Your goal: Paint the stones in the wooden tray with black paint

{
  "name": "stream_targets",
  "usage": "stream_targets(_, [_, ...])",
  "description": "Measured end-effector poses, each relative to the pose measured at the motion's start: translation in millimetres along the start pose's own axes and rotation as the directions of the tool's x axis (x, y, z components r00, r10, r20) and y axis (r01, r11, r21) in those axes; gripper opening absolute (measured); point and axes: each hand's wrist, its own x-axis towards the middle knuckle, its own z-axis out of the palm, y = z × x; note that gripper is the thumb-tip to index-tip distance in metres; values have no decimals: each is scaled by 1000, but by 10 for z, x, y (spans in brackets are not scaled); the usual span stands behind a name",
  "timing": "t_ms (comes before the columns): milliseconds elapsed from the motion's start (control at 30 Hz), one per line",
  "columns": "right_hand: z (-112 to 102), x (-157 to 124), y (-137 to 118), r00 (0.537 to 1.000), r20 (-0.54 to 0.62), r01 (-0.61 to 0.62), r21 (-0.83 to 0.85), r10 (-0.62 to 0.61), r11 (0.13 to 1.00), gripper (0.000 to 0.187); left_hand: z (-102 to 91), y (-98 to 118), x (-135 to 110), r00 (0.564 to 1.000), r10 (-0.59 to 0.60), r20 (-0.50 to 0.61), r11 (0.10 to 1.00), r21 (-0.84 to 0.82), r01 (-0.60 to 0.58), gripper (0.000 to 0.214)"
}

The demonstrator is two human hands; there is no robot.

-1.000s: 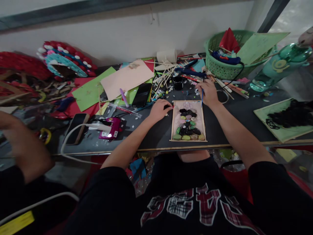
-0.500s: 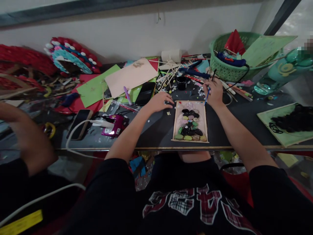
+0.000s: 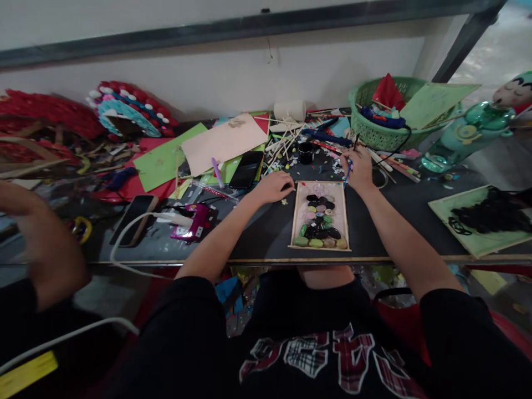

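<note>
A small board with a stick frame [image 3: 300,213] lies in front of me, covered with green, black, pink and yellow pebbles [image 3: 320,219]. Just off its upper left corner, my left hand [image 3: 276,187] rests low over the table with its fingers curled together; whatever may be in them is hidden. At the upper right corner, my right hand [image 3: 359,167] grips a thin blue-and-black paintbrush [image 3: 347,173], its blue end pointing down beside the frame. A small black pot [image 3: 306,153] stands between and beyond my hands, among paper scraps.
Beyond lie loose sticks [image 3: 286,141], a black phone [image 3: 246,169] and coloured sheets [image 3: 224,141]. A green basket [image 3: 374,134] and a doll-like bottle [image 3: 477,130] stand right, above a green board with black material [image 3: 440,208]. Left are a purple power adapter [image 3: 195,221] and another person's arm [image 3: 54,249].
The left hand's fingers, spread before, have curled in close to the frame's corner. The right hand still holds the paintbrush in nearly the same place. The camera view has tilted up slightly.
</note>
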Motion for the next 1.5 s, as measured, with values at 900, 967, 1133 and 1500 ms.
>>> stream_targets(900, [-394, 447, -629, 904, 322, -426, 730, 281, 534, 54, -719, 74, -798, 966, -238, -97, 970, -72, 232, 30])
stream_targets(967, [-306, 449, -634, 823, 526, -544, 623, 215, 562, 47, -560, 315, -857, 983, 163, 88, 960, -243, -138, 20])
stream_targets(1133, [-99, 400, -635, 671, 735, -209, 317, -100, 925, 24, 65, 857, -988, 822, 568, 37, 822, -66, -565, 21])
stream_targets(1500, [127, 458, -987, 503, 864, 150, -72, -13, 986, 29, 278, 891, -1041, 605, 748, -272, 663, 294, -688, 24])
